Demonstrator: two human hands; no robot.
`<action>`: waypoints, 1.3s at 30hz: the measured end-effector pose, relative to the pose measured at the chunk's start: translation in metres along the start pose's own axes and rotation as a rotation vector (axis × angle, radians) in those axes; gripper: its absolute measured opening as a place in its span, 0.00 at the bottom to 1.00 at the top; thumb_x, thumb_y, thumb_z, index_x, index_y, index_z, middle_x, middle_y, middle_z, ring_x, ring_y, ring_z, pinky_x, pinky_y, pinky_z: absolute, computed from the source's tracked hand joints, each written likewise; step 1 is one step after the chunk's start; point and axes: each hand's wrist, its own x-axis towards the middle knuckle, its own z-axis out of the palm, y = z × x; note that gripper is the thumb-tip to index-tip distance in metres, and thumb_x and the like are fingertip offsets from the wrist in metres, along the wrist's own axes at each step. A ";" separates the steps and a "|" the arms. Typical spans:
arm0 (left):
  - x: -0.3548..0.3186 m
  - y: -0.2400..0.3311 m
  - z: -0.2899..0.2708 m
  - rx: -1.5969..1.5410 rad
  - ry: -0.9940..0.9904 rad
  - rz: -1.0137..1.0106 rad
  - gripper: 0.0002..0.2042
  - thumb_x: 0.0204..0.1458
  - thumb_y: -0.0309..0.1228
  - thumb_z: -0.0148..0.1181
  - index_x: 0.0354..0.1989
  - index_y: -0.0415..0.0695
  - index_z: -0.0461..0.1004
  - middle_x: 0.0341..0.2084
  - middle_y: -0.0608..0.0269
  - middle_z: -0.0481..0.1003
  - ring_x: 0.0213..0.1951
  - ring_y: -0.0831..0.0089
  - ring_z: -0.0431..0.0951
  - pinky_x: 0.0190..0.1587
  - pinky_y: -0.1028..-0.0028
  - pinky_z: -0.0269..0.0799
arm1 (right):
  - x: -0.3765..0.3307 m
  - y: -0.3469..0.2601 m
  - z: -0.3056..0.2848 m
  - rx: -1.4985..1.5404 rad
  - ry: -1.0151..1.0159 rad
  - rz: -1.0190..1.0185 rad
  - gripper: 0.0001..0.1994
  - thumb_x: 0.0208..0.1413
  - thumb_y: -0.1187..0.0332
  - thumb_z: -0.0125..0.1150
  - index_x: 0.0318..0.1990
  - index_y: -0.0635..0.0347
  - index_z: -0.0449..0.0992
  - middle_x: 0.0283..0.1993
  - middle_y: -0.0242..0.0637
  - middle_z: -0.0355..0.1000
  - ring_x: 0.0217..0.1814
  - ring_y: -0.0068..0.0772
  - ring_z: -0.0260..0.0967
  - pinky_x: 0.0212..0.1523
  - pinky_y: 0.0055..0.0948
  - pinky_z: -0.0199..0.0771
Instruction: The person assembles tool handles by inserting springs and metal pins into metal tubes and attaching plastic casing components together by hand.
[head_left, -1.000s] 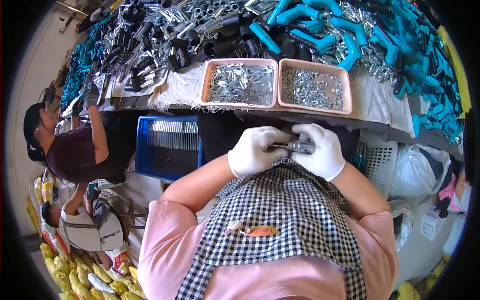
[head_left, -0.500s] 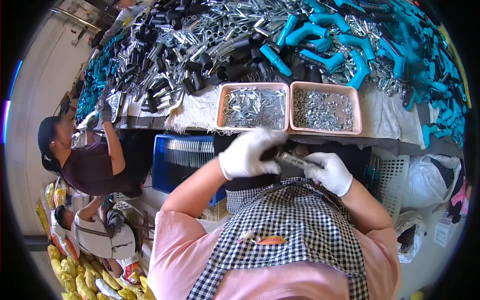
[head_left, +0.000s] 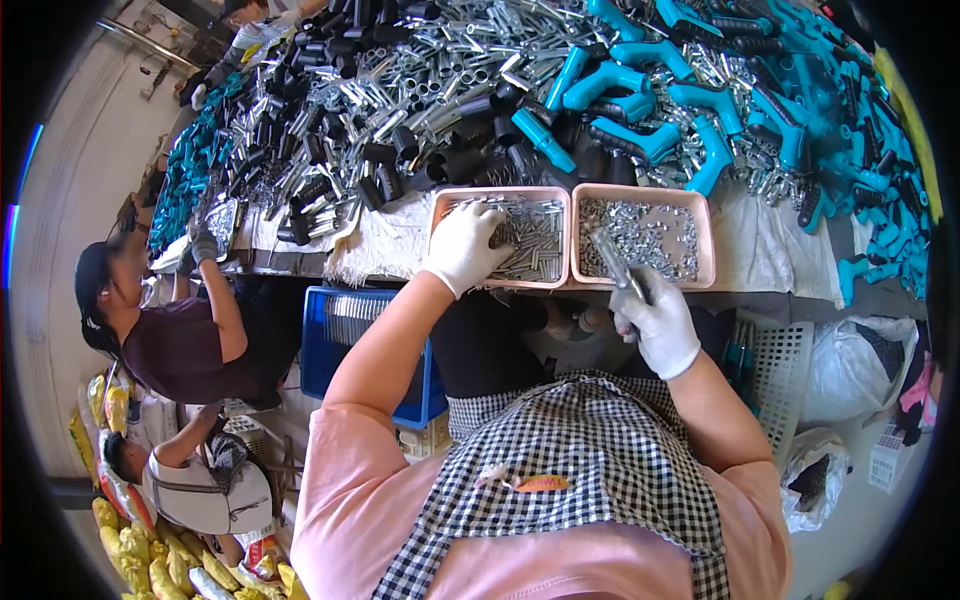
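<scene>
Clearly, the metal piece is slim and silvery.

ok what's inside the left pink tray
The left pink tray holds many small silver metal pins. The gloved left hand covers part of its left side, so whatever lies beneath can't be seen.

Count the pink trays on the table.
2: the left tray, with the left hand over it, and the right tray beside it. The heap of parts behind could hide more.
</scene>
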 end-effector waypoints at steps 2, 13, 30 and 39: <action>-0.003 0.001 -0.001 0.084 0.117 0.078 0.20 0.42 0.40 0.66 0.43 0.43 0.77 0.36 0.55 0.76 0.44 0.57 0.76 0.51 0.61 0.68 | 0.014 -0.008 0.004 -0.059 -0.035 -0.036 0.12 0.58 0.67 0.58 0.45 0.63 0.69 0.30 0.29 0.69 0.24 0.17 0.65 0.22 0.17 0.64; -0.008 0.013 -0.022 0.130 0.261 0.382 0.11 0.47 0.28 0.59 0.40 0.47 0.72 0.38 0.61 0.78 0.38 0.62 0.79 0.44 0.63 0.70 | 0.133 -0.030 0.044 -0.388 -0.115 -0.243 0.22 0.56 0.61 0.64 0.52 0.67 0.68 0.33 0.38 0.74 0.30 0.25 0.74 0.30 0.27 0.74; 0.016 -0.030 -0.011 -1.299 0.028 -0.442 0.15 0.64 0.38 0.50 0.42 0.36 0.67 0.33 0.48 0.78 0.32 0.65 0.81 0.33 0.69 0.80 | 0.112 -0.046 0.047 -0.836 0.093 -0.786 0.17 0.49 0.70 0.64 0.49 0.56 0.73 0.37 0.51 0.77 0.40 0.53 0.76 0.40 0.42 0.75; 0.019 -0.014 -0.011 -0.221 0.551 0.065 0.05 0.46 0.27 0.64 0.31 0.42 0.76 0.42 0.49 0.79 0.45 0.52 0.78 0.47 0.62 0.74 | 0.140 -0.001 0.050 -0.547 0.102 -0.354 0.25 0.48 0.63 0.69 0.51 0.65 0.69 0.37 0.49 0.75 0.40 0.44 0.76 0.45 0.37 0.73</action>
